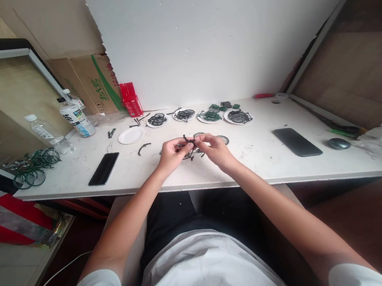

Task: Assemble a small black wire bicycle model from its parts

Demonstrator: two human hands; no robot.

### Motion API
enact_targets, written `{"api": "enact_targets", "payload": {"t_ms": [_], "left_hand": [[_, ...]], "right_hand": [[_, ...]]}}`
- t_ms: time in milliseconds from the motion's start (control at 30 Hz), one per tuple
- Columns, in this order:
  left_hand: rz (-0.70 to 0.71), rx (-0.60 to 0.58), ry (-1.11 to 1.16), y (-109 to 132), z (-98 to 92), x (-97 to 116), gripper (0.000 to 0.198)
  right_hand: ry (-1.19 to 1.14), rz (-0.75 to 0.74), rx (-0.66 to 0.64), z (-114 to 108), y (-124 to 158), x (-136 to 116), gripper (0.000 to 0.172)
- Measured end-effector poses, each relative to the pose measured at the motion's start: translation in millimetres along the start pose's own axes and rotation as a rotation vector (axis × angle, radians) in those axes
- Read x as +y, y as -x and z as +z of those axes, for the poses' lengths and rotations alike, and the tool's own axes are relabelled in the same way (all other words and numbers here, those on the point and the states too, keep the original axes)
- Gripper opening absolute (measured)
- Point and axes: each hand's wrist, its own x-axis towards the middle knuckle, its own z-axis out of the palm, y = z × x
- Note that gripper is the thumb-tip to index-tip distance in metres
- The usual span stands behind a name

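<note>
My left hand [170, 155] and my right hand [215, 148] meet over the middle of the white table [252, 172]. Both are closed in a pinch on a small black model bicycle frame [189, 149] held just above the tabletop. A small black wheel [223, 139] lies right behind my right hand. A curved black piece [144, 147] lies to the left of my left hand. Several white plates with black and green parts [239, 117] stand in a row further back.
A black phone [104, 168] lies left of the hands, another dark phone [297, 141] and a mouse [338, 143] to the right. Two water bottles [76, 114] and finished green model bicycles [33, 167] stand at the left end. An empty white plate [131, 136] and a red box [131, 99] sit behind.
</note>
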Motion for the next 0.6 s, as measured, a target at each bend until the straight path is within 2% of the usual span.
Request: {"api": "enact_targets", "payload": {"t_ms": [600], "left_hand": [[-0.021, 0.004, 0.004, -0.7, -1.0, -4.0, 0.05]], "right_hand": [[-0.119, 0.086, -0.055, 0.3, -0.6, 1.9, 0.041]]}}
